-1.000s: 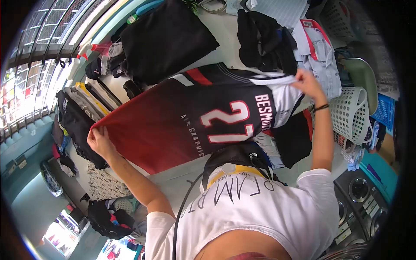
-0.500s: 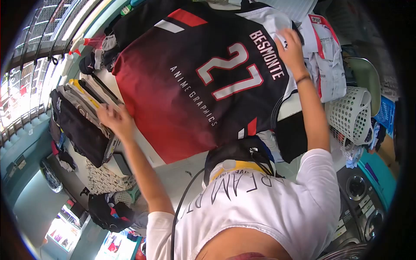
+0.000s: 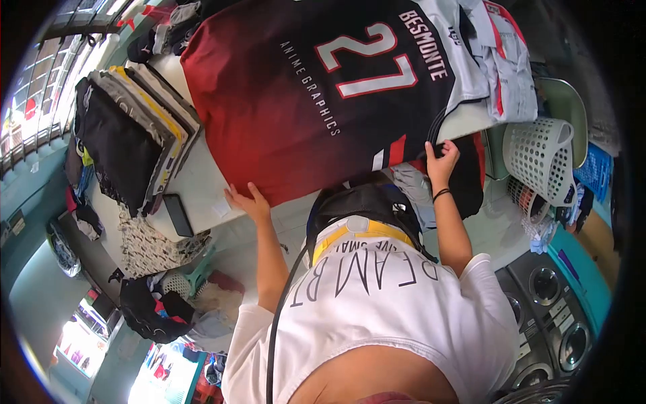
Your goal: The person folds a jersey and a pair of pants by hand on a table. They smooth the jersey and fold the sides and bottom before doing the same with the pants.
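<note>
Seen from the head, a white table [image 3: 202,178] runs across in front of the person, by a barred window [image 3: 47,101] on the left that lets in hard daylight. Over on the right I can see a white perforated basket [image 3: 538,158], a blue basket [image 3: 595,175] and dark machines with round doors [image 3: 544,286] lower down.

The jersey [image 3: 269,114] is spread nearly flat on the table, its far edge running out of view. It goes from deep red at the hem to black, then to a white panel near the shoulder. BESMONTE, a red-edged white 27 and ANIME GRAPHICS are printed across it, with one white and one red slanted bar at the near side.

Both of the person's hands are at the near edge. The left hand [image 3: 252,205] is by the hem corner, fingers spread apart; the right hand [image 3: 442,161] is at the dark trimmed edge, though I cannot tell whether it pinches the cloth.

I count one jersey, one black phone [image 3: 177,215], one stack of folded clothes [image 3: 118,141] and one pile of pale shirts [image 3: 515,74], their number unclear. At least three round doors show.
</note>
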`<state>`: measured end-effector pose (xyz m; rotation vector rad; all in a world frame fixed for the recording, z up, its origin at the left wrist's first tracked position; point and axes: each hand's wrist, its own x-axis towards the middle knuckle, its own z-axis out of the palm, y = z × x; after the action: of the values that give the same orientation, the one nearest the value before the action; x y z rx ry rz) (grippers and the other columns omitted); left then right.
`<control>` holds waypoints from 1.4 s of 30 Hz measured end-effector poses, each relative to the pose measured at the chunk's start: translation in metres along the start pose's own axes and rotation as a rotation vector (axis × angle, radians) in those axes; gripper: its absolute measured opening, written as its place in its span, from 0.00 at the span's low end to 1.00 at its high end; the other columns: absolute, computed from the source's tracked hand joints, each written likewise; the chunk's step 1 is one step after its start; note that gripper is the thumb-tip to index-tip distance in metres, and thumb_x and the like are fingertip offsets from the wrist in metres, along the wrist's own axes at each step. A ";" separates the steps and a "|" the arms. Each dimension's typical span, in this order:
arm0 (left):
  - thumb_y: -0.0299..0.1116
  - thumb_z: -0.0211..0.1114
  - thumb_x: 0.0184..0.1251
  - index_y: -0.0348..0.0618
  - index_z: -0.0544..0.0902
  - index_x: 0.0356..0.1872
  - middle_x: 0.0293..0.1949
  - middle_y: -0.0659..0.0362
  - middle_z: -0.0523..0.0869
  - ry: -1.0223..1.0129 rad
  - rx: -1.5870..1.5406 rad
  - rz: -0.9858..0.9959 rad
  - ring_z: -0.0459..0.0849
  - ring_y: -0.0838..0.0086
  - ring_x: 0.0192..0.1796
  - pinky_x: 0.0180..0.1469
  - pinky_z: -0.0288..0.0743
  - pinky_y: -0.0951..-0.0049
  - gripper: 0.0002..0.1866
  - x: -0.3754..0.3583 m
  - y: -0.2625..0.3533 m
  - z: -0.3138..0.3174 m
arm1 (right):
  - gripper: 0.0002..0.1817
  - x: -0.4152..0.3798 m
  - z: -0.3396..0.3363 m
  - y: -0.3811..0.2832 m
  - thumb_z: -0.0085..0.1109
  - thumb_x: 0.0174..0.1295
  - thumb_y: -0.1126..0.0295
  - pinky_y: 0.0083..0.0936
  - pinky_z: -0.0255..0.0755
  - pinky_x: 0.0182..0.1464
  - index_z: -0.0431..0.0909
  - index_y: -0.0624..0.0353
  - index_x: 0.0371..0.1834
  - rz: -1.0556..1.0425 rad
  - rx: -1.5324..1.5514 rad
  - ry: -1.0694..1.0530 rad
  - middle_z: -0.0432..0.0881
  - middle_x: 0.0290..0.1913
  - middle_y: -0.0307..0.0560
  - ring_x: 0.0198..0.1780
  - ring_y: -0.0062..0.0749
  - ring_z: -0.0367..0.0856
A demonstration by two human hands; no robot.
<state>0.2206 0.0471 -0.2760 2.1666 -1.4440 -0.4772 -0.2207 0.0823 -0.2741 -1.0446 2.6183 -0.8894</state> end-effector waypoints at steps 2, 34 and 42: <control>0.44 0.59 0.56 0.32 0.59 0.57 0.60 0.40 0.53 0.277 0.109 -0.117 0.51 0.49 0.63 0.64 0.46 0.55 0.33 -0.013 -0.027 0.005 | 0.23 -0.004 0.027 0.053 0.65 0.49 0.64 0.22 0.70 0.38 0.65 0.67 0.40 0.339 0.405 -0.218 0.75 0.34 0.46 0.33 0.26 0.74; 0.27 0.69 0.45 0.41 0.67 0.41 0.33 0.62 0.72 -0.452 -0.348 0.116 0.73 0.80 0.33 0.35 0.72 0.77 0.22 -0.038 -0.097 -0.093 | 0.11 -0.048 -0.036 0.000 0.58 0.54 0.71 0.17 0.71 0.36 0.71 0.62 0.38 0.469 0.762 -0.570 0.78 0.33 0.43 0.32 0.21 0.77; 0.23 0.64 0.40 0.50 0.74 0.47 0.33 0.53 0.72 -0.491 0.333 0.568 0.75 0.60 0.36 0.37 0.72 0.67 0.26 -0.018 -0.059 -0.106 | 0.19 -0.010 -0.052 -0.046 0.56 0.52 0.77 0.17 0.74 0.33 0.71 0.60 0.49 0.467 0.827 -0.718 0.78 0.34 0.43 0.31 0.22 0.77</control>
<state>0.3154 0.1041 -0.2222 1.8002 -2.4555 -0.6101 -0.2068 0.0867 -0.2055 -0.3807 1.5434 -1.0577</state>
